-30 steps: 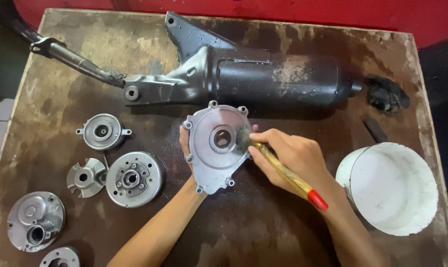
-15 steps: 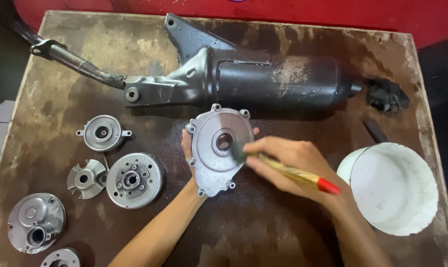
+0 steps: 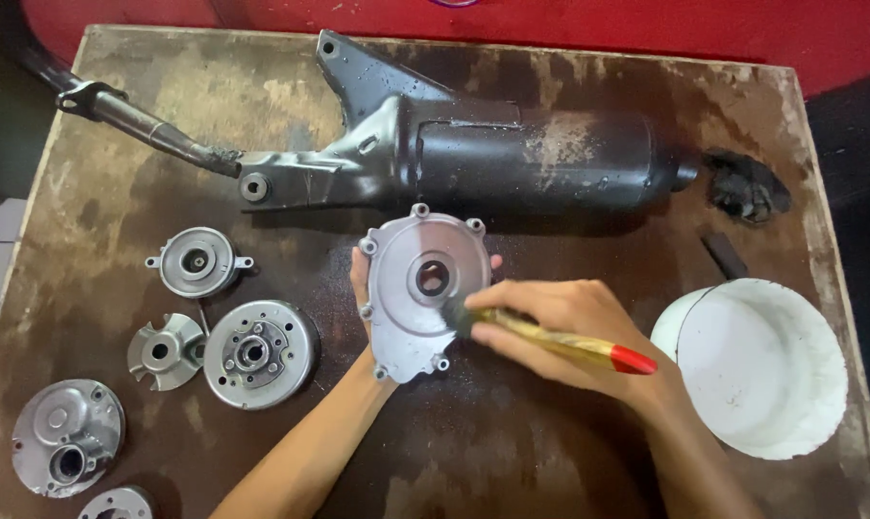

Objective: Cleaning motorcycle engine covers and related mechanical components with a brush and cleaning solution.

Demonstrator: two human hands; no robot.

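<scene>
My left hand (image 3: 361, 288) grips a grey metal engine cover (image 3: 421, 288) from behind, holding it face up over the middle of the brown table (image 3: 550, 461). Only a few fingertips show around its edges. My right hand (image 3: 560, 332) holds a paintbrush (image 3: 560, 341) with a wooden handle and a red end. The dark bristles rest on the cover's lower right face, beside its central hole.
A large black exhaust muffler (image 3: 512, 159) lies across the far side. Several round metal engine parts (image 3: 257, 354) sit at the left. A white bucket (image 3: 757, 365) stands at the right, with a dark rag (image 3: 747, 187) and a small dark block (image 3: 723, 255) behind it.
The brush tip has moved from the cover's upper right edge down to its lower right face, and the handle now lies flatter. The cover stays in my left hand.
</scene>
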